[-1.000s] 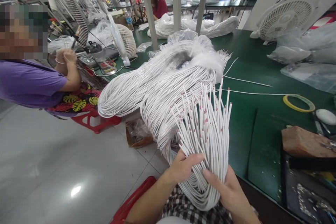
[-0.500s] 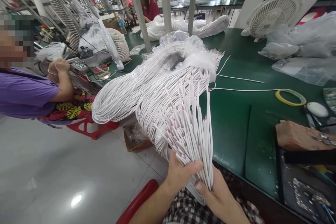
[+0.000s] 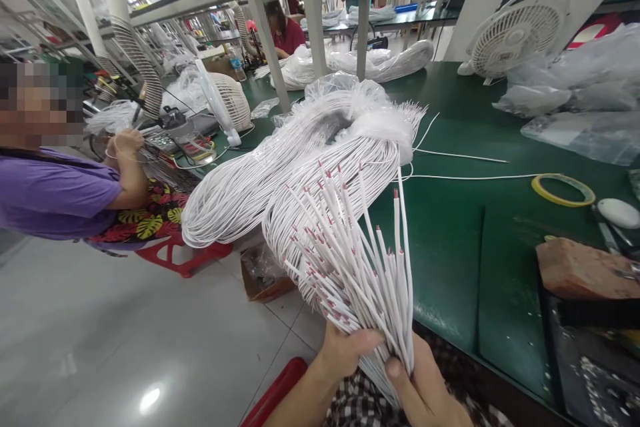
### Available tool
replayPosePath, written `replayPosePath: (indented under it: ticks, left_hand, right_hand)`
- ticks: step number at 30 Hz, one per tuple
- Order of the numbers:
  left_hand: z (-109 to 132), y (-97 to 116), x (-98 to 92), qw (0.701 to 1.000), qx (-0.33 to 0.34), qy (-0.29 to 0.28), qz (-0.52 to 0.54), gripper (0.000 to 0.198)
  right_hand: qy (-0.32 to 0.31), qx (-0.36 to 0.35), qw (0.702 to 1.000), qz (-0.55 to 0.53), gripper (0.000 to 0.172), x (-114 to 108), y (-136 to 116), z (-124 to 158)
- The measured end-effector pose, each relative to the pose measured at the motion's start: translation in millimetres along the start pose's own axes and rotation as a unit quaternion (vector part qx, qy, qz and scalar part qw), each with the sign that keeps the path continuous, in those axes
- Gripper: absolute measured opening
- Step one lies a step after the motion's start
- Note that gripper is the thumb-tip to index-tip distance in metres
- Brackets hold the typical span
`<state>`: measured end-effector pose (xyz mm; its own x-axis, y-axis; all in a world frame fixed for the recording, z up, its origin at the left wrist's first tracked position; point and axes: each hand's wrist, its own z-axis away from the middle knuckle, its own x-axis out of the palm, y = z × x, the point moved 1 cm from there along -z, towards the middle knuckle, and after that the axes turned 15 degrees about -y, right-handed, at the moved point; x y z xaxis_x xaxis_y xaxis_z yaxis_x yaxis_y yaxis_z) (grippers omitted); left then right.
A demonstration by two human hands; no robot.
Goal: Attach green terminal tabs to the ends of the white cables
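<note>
A thick bundle of white cables (image 3: 367, 287) fans upward and away from my lap, its many cut ends showing reddish tips. My left hand (image 3: 345, 353) is closed round the bundle's left side, thumb laid across the front. On the lower right, my right hand (image 3: 425, 387) grips the same bundle, with its thumb pressed on the cables. The fingers behind the bundle are hidden. Beyond it, a big looped coil of white cables (image 3: 240, 193) lies over the table edge, partly wrapped in clear plastic (image 3: 383, 127).
The green table (image 3: 440, 233) carries a yellow tape roll (image 3: 543, 197), a brick-like block (image 3: 575, 267), plastic bags (image 3: 575, 87) and a white fan (image 3: 520, 33). A co-worker in a purple shirt (image 3: 60, 193) sits at left. A cardboard box (image 3: 265, 290) stands on the floor.
The cable ends have spread wider and lean further left. Both hands keep their hold, slightly lower in view. The whole view has shifted a little.
</note>
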<state>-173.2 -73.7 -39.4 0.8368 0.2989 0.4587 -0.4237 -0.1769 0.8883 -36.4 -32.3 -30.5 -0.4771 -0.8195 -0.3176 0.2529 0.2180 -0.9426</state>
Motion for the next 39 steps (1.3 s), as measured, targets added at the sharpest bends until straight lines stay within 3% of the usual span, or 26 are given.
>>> replayPosePath:
  ticks: [3, 6, 17, 20, 22, 25, 27, 34, 39]
  left_hand:
    - [1, -1, -1.1, 1.000, 0.003, -0.001, -0.001, 0.055]
    - [1, -4, 0.4, 1.000, 0.009, 0.004, -0.001, 0.063]
    - [2, 0, 9.9, 1.000, 0.006, -0.001, 0.028, 0.067]
    - [0, 5, 12.2, 0.999, 0.005, -0.006, 0.032, 0.061]
    - [-2, 8, 14.0, 0.999, 0.007, -0.012, 0.036, 0.052]
    - [-5, 12, 16.0, 0.999, 0.020, -0.008, 0.043, 0.041]
    - [-7, 14, 16.1, 0.998, 0.037, 0.003, 0.047, 0.042]
    - [-10, 9, 6.5, 0.994, 0.102, 0.024, 0.035, 0.084]
    - [-5, -4, -1.0, 0.990, 0.112, 0.058, 0.060, 0.075]
  right_hand:
    - [-0.003, 0.080, 0.996, -0.034, 0.051, 2, 3, 6]
    - [-0.012, 0.102, 0.993, -0.058, 0.052, 3, 2, 8]
    - [-0.007, 0.070, 0.997, -0.027, 0.053, 5, 2, 5]
    - [0.008, 0.034, 0.999, 0.009, 0.049, 5, 7, 1]
    - [0.016, -0.045, 0.997, 0.067, 0.050, 3, 7, -6]
    - [0.009, -0.187, 0.968, 0.167, 0.059, 0, 2, -20]
    - [0.013, -0.227, 0.950, 0.213, 0.068, 1, -2, -27]
    - [0.091, -0.198, 0.924, 0.315, 0.066, 11, -11, -34]
    - [0.017, -0.176, 0.934, 0.312, 0.059, 11, -1, -37]
